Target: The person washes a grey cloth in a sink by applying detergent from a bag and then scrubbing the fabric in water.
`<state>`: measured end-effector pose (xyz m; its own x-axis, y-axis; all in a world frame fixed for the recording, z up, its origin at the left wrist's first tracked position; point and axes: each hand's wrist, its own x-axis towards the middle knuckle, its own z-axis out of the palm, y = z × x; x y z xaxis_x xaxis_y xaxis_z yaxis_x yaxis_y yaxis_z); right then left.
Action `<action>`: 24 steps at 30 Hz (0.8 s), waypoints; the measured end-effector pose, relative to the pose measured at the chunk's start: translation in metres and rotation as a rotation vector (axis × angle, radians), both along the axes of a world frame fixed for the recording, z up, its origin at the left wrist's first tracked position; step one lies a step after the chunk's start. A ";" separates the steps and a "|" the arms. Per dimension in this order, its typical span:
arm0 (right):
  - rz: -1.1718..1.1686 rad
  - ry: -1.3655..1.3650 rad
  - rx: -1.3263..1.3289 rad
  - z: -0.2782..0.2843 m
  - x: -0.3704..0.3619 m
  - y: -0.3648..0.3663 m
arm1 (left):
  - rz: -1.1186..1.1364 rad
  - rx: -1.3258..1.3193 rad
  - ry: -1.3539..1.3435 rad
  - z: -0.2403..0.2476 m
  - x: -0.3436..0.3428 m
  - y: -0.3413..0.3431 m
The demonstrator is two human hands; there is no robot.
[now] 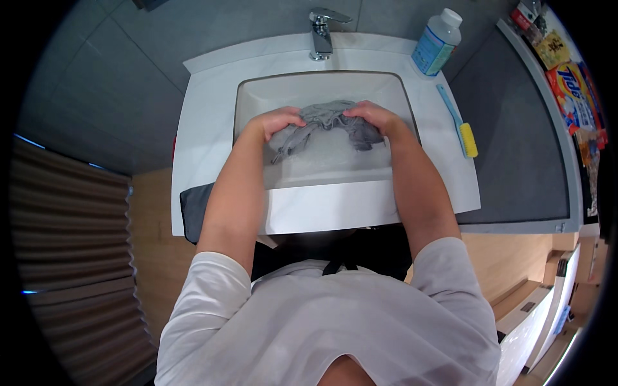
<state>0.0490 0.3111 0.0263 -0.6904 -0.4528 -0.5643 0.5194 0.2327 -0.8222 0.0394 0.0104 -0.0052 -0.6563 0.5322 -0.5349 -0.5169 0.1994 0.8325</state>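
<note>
Both of my hands grip a wet grey cloth garment point(331, 116) over the white sink basin point(257, 96). My left hand point(280, 121) is closed on its left side, thumb on top. On the other side my right hand point(373, 116) pinches it, with the thumb pointing inward. The fabric is bunched between the hands, and its lower parts hang into cloudy water point(322, 161) in the basin. What kind of garment it is, I cannot tell. The fingers beneath the cloth are hidden.
Behind the basin stands a chrome faucet point(320, 35). On the right of the counter point(206, 128) are a white bottle point(438, 42) with a blue label and a blue-handled brush point(458, 122) with yellow bristles. A dark cloth point(195, 209) hangs over the front left edge. Packages point(571, 96) line the far right.
</note>
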 end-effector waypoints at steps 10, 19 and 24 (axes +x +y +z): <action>0.046 0.954 0.725 -0.056 -0.034 -0.011 | 0.140 -0.821 1.025 -0.032 -0.014 0.006; 0.379 1.014 1.197 -0.054 0.000 -0.040 | -0.115 -1.095 1.078 -0.011 0.011 0.040; 0.461 0.935 1.214 -0.051 0.003 -0.046 | -0.252 -1.138 0.990 -0.025 0.015 0.045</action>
<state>0.0516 0.2656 -0.0251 -0.9217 -0.3291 -0.2055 -0.3331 0.9427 -0.0158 0.0541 0.0552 -0.0299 -0.9425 0.3038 -0.1394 0.2812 0.9461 0.1608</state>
